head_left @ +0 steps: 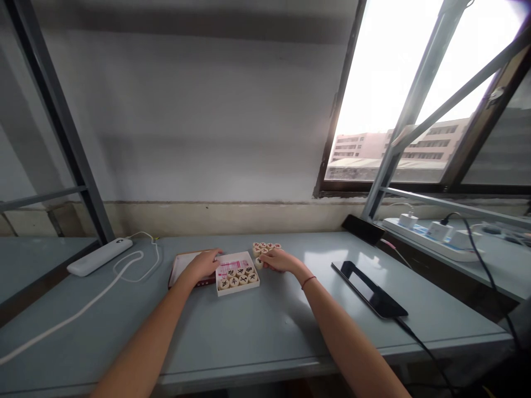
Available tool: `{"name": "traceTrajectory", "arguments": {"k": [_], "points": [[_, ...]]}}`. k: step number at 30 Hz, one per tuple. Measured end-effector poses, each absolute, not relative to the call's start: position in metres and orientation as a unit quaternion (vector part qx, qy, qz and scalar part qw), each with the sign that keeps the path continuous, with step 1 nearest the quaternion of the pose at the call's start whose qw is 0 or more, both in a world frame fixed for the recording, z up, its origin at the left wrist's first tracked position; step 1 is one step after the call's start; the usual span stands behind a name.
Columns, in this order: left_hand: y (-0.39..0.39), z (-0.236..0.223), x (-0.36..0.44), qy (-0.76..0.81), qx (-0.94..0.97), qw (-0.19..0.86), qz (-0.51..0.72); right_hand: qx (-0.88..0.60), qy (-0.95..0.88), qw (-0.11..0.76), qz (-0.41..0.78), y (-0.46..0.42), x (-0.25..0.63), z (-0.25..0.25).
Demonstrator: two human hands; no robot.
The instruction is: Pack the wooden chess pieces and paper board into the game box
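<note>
Round Chinese chess pieces [239, 280] with dark characters stand in rows in the near part of a shallow white box [238, 292]. Pink print shows on the box's bare floor. My left hand [204, 265] reaches over the reddish-brown box lid [179, 264], fingers closed at the white box's left edge. Just beyond the box's right side, my right hand [279, 260] pinches a single chess piece [259, 263]. More chess pieces [263, 245] sit in rows on the table behind that hand, partly hidden by it.
A white power strip [99, 257] with a cable lies on the grey table [257, 331] at left. On the right are a black tablet or phone [369, 290] with a cord, a dark object [362, 229] and another power strip [431, 240] with chargers. Metal posts [89, 204] rise at the sides.
</note>
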State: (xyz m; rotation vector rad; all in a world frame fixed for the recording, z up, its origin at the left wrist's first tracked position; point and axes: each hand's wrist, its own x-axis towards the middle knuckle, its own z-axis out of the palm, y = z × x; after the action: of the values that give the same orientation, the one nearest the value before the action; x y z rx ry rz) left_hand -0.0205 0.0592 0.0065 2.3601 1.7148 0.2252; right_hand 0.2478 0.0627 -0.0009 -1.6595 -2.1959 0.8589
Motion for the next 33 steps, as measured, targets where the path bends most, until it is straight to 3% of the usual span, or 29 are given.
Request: {"name": "traceTrajectory", "arguments": {"k": [7,15,27,33], "points": [[0.059,0.006,-0.023,0.607,0.785,0.085,0.089,-0.566,-0.807,0.079,0.15,0.054,0.239,0.002],[0.058,0.01,-0.021,0.617,0.778,0.107,0.052,-0.587,-0.802,0.059,0.09,0.053,0.231,0.0],[0.056,0.007,-0.02,0.619,0.779,0.092,0.05,-0.583,-0.801,0.091,0.101,0.055,0.231,-0.006],[0.056,0.021,-0.01,0.594,0.796,0.048,0.108,-0.533,-0.817,0.099,0.196,0.048,0.236,0.012]]}}
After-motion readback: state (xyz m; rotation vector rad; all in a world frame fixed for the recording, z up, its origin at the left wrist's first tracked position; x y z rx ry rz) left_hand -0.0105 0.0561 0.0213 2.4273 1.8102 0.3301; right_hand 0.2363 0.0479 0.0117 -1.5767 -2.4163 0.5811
